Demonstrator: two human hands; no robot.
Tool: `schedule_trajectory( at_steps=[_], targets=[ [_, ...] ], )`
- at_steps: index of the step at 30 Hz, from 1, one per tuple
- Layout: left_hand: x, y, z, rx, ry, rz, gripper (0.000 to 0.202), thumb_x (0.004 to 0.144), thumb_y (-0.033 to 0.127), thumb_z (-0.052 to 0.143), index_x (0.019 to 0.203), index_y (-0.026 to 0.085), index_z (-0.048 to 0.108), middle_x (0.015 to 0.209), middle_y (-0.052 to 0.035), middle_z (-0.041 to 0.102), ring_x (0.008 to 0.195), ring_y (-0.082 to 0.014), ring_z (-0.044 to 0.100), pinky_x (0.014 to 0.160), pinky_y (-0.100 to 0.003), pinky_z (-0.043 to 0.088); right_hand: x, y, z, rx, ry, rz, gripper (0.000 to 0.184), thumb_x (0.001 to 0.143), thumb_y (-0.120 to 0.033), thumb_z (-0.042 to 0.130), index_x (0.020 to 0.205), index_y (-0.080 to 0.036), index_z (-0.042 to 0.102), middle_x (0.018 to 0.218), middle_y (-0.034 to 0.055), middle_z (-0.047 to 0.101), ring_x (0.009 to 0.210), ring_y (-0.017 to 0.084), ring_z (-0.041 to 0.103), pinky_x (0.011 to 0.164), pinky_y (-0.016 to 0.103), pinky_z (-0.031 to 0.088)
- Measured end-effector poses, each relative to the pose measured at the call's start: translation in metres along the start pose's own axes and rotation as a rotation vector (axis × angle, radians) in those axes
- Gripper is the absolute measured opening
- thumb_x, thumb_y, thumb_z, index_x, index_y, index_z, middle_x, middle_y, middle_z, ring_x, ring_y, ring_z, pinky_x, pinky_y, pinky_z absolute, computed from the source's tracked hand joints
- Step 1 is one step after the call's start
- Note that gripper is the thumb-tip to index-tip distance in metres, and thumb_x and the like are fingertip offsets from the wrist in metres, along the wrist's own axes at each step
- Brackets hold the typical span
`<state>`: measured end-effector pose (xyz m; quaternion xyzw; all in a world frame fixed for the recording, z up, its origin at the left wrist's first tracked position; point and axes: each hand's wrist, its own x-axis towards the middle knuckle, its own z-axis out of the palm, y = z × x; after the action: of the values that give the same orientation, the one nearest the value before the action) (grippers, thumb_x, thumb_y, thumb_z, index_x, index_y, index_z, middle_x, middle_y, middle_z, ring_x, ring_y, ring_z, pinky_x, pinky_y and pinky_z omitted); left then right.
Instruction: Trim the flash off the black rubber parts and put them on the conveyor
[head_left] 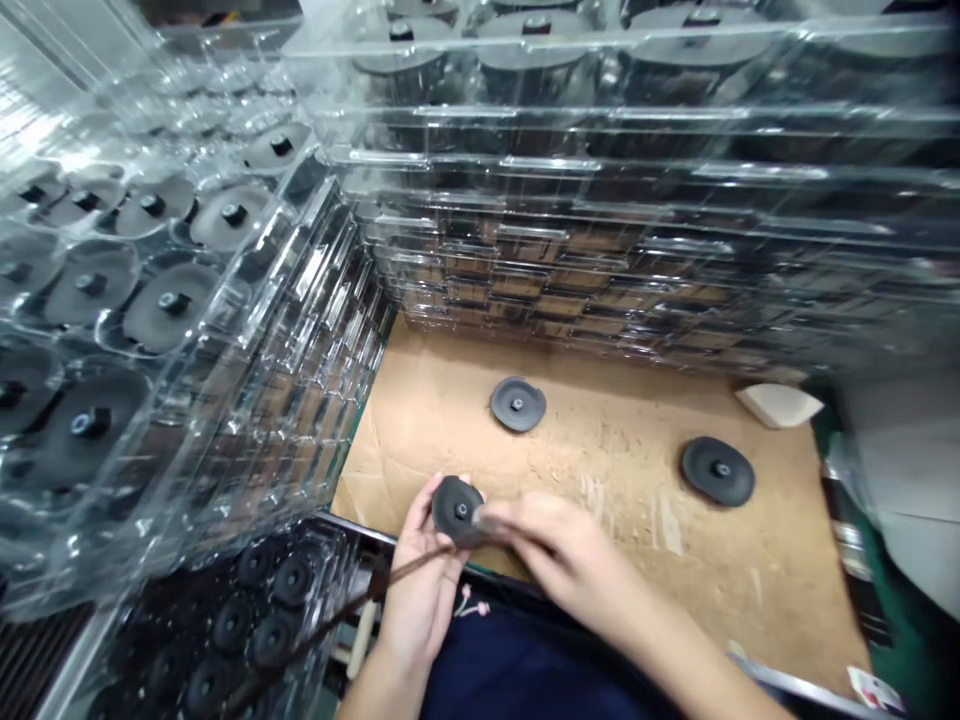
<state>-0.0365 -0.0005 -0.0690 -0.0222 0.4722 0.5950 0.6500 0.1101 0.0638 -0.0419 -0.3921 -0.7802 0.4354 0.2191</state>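
My left hand [424, 580] grips a round black disc part [454, 507] with a small hub in its middle, holding it up over the near edge of the cardboard sheet [600, 520]. My right hand [555, 555] is pinched on a thin dark tool [360, 605] whose tip meets the disc's hub; the hand is blurred. Two more black discs lie loose on the cardboard, one in the middle [517, 403] and one to the right [717, 471].
Stacks of clear plastic trays holding black discs rise at the left [150, 300] and along the back [637, 180]. A lower tray of black discs [247, 620] sits at the near left. A pale wedge-shaped piece [778, 405] lies at the cardboard's far right.
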Motion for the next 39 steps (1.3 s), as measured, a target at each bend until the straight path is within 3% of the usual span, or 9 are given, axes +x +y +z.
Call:
schedule_trajectory(
  at_steps=[4, 8, 16, 20, 24, 27, 31, 36, 39],
  targets=[
    [0.0, -0.001, 0.0, 0.003, -0.004, 0.025, 0.056, 0.056, 0.022, 0.077, 0.109, 0.024, 0.057, 0.111, -0.0077, 0.063, 0.099, -0.022, 0.061, 0.085, -0.031, 0.048, 0.006, -0.001, 0.003, -0.009, 0.148, 0.092, 0.025, 0.089, -0.02, 0.043, 0.105, -0.018, 0.061, 0.094, 0.0064, 0.066, 0.087, 0.016, 0.06, 0.079, 0.029, 0.047],
    [-0.001, 0.0, 0.0, 0.01, -0.016, 0.039, 0.054, 0.06, 0.022, 0.075, 0.11, 0.024, 0.056, 0.108, -0.0067, 0.064, 0.096, -0.0182, 0.061, 0.08, -0.025, 0.05, 0.007, -0.012, 0.018, 0.031, 0.14, 0.091, 0.023, 0.087, -0.019, 0.044, 0.102, -0.021, 0.063, 0.094, 0.0026, 0.066, 0.086, 0.013, 0.061, 0.077, 0.023, 0.048],
    [-0.004, 0.007, 0.004, 0.034, -0.079, -0.026, 0.066, 0.058, 0.032, 0.076, 0.118, 0.022, 0.049, 0.113, -0.0097, 0.061, 0.103, -0.0252, 0.058, 0.094, -0.037, 0.042, -0.083, 0.021, -0.008, -0.07, 0.193, 0.261, 0.023, 0.086, -0.028, 0.047, 0.1, -0.022, 0.064, 0.09, 0.0045, 0.069, 0.08, 0.017, 0.066, 0.064, 0.024, 0.053],
    [-0.016, 0.012, 0.024, 0.077, -0.148, -0.103, 0.067, 0.057, 0.028, 0.077, 0.119, 0.021, 0.051, 0.11, -0.0096, 0.063, 0.101, -0.0256, 0.059, 0.096, -0.04, 0.04, -0.076, 0.008, -0.022, -0.074, 0.259, 0.284, 0.024, 0.086, -0.03, 0.047, 0.104, -0.024, 0.063, 0.097, 0.004, 0.068, 0.086, 0.019, 0.064, 0.068, 0.026, 0.053],
    [-0.034, 0.012, 0.046, 0.141, -0.212, -0.151, 0.06, 0.057, 0.025, 0.077, 0.113, 0.024, 0.056, 0.109, -0.0072, 0.064, 0.099, -0.0221, 0.059, 0.089, -0.032, 0.045, -0.045, -0.04, -0.025, 0.007, 0.454, 0.105, 0.026, 0.087, -0.023, 0.046, 0.111, -0.023, 0.056, 0.104, 0.004, 0.063, 0.094, 0.017, 0.059, 0.077, 0.028, 0.049],
    [-0.044, 0.011, 0.052, 0.184, -0.222, -0.211, 0.05, 0.054, 0.024, 0.079, 0.102, 0.021, 0.064, 0.105, -0.0079, 0.067, 0.099, -0.0208, 0.059, 0.085, -0.026, 0.046, -0.039, -0.064, -0.019, 0.009, 0.404, -0.083, 0.029, 0.085, -0.015, 0.042, 0.111, -0.019, 0.055, 0.096, 0.0055, 0.064, 0.088, 0.018, 0.059, 0.078, 0.032, 0.048],
    [-0.051, 0.006, 0.059, 0.165, -0.181, -0.193, 0.046, 0.051, 0.021, 0.08, 0.095, 0.024, 0.066, 0.094, -0.0031, 0.07, 0.084, -0.0157, 0.063, 0.071, -0.02, 0.049, -0.044, -0.069, -0.024, 0.007, 0.214, -0.074, 0.023, 0.084, -0.012, 0.043, 0.1, -0.021, 0.058, 0.089, 0.0012, 0.065, 0.077, 0.015, 0.059, 0.069, 0.028, 0.047],
    [-0.058, 0.005, 0.077, 0.185, -0.25, -0.189, 0.031, 0.054, 0.019, 0.078, 0.084, 0.02, 0.069, 0.082, -0.002, 0.07, 0.081, -0.0153, 0.063, 0.074, -0.022, 0.049, -0.051, -0.069, -0.03, -0.144, 0.519, -0.197, 0.028, 0.083, -0.01, 0.041, 0.107, -0.013, 0.055, 0.09, 0.0081, 0.064, 0.079, 0.019, 0.057, 0.072, 0.034, 0.045],
    [-0.061, 0.007, 0.082, 0.16, -0.258, -0.198, 0.052, 0.044, 0.013, 0.082, 0.092, 0.026, 0.068, 0.094, -0.0013, 0.07, 0.082, -0.0163, 0.064, 0.075, -0.022, 0.049, -0.06, -0.07, -0.029, -0.072, 0.431, -0.259, 0.027, 0.08, -0.007, 0.043, 0.101, -0.016, 0.057, 0.082, 0.0033, 0.065, 0.071, 0.014, 0.058, 0.068, 0.027, 0.046]
  ],
)
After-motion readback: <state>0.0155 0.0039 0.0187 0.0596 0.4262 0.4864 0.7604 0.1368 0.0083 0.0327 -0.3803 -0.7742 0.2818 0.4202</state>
